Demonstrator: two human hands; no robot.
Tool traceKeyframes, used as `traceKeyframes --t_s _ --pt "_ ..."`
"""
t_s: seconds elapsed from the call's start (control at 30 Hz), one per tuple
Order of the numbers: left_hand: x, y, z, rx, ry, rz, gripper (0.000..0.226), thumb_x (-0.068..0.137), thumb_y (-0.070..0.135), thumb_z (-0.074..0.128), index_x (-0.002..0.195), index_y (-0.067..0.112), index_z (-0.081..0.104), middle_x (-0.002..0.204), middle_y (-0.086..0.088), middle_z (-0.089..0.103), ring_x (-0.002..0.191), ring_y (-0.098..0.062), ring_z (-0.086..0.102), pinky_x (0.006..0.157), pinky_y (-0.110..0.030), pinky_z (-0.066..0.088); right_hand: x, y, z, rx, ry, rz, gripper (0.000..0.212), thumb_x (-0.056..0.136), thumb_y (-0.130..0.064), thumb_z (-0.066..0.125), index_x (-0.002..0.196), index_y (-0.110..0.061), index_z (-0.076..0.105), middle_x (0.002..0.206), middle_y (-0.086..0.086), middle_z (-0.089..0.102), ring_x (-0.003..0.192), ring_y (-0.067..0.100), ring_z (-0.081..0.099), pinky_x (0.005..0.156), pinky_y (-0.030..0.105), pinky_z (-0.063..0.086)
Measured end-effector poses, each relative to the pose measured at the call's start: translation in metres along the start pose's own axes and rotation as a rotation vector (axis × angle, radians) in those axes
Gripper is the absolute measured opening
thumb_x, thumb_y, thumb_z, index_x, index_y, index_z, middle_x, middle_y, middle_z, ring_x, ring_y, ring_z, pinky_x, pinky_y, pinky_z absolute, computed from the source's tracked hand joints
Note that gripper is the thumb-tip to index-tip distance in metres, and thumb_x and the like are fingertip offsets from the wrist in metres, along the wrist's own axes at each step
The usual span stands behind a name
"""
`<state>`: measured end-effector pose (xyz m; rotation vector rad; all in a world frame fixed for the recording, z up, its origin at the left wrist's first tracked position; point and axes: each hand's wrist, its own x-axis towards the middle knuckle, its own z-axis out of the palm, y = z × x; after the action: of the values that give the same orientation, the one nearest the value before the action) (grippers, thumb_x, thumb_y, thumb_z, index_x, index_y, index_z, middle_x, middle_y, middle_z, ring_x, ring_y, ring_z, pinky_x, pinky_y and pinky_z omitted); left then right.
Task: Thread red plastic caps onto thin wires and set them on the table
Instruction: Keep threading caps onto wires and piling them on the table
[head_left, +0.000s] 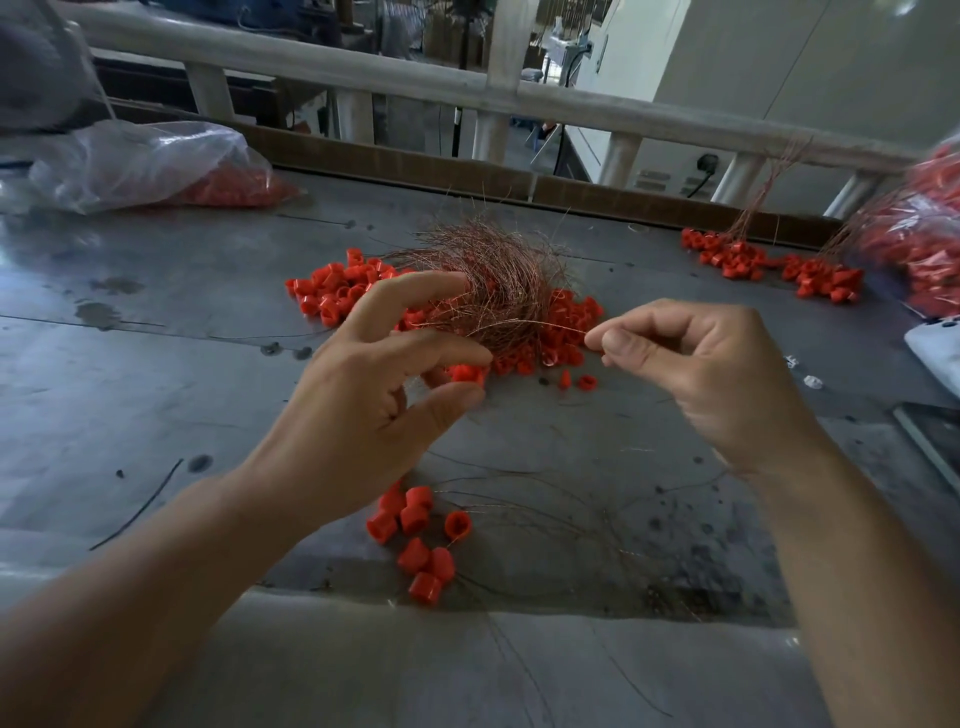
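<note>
Worktop: grey metal, scuffed; it carries all the task's things.
Wire bundle: a coppery tangle at the centre of the worktop, lying over the loose caps, which spread red to both sides of it.
Threaded caps: a small cluster near the front edge, their wires trailing off to the right; judged to be finished pieces already set down.
Left hand: thumb below and curled fingers above pinch the held cap; the index finger is lifted, arched over the bundle.
Right hand: thumb and forefinger pinch the single wire near its end, the other fingers curled in.
Single wire: runs left from the pinch into the bundle, level with the hands, just above the held cap.
Step in hand: probably drawing one strand free to feed through the cap.
Doing it well: pull slowly so neighbouring strands do not follow; keep the grip close to the tip so it stays stiff; turn the cap's hole towards the tip.
</note>
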<state>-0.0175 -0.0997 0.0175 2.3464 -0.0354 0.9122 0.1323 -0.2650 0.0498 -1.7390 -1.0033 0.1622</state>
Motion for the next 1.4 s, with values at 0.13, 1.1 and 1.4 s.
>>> traceKeyframes --t_s 0.13,1.1,1.4 --pt "0.0 -0.001 0.002 0.006 -0.08 -0.02 0.019 0.08 0.039 0.059 0.097 0.033 0.061 0.138 0.014 0.034 0.083 0.011 0.055 0.066 -0.005 0.041 -0.004 -0.009 -0.001 0.083 -0.072 -0.052 0.01 0.066 -0.027 0.065 0.074 -0.023 0.069 0.072 -0.006 0.07 0.07 0.005 0.063 0.068 0.015 0.05" --pt "0.002 0.006 0.011 -0.119 -0.062 -0.099 0.018 0.077 0.023 0.066 0.094 0.03 0.066 0.102 0.02 0.064 0.083 0.003 0.062 0.073 -0.013 0.051 -0.007 -0.009 0.019 0.418 0.199 -0.266 0.004 0.083 -0.02 0.056 0.083 -0.017 0.057 0.074 -0.005 0.069 0.076 0.015 0.066 0.075 0.026 0.051" --pt "0.003 0.005 0.008 -0.619 -0.039 -0.343 0.032 0.062 0.011 0.066 0.088 0.03 0.069 0.083 0.005 0.072 0.075 -0.01 0.069 0.068 -0.018 0.053 -0.006 -0.006 0.013 -0.076 0.316 -0.447 0.02 0.08 -0.011 0.065 0.095 -0.024 0.06 0.083 -0.006 0.061 0.074 0.0 0.057 0.068 0.017 0.047"
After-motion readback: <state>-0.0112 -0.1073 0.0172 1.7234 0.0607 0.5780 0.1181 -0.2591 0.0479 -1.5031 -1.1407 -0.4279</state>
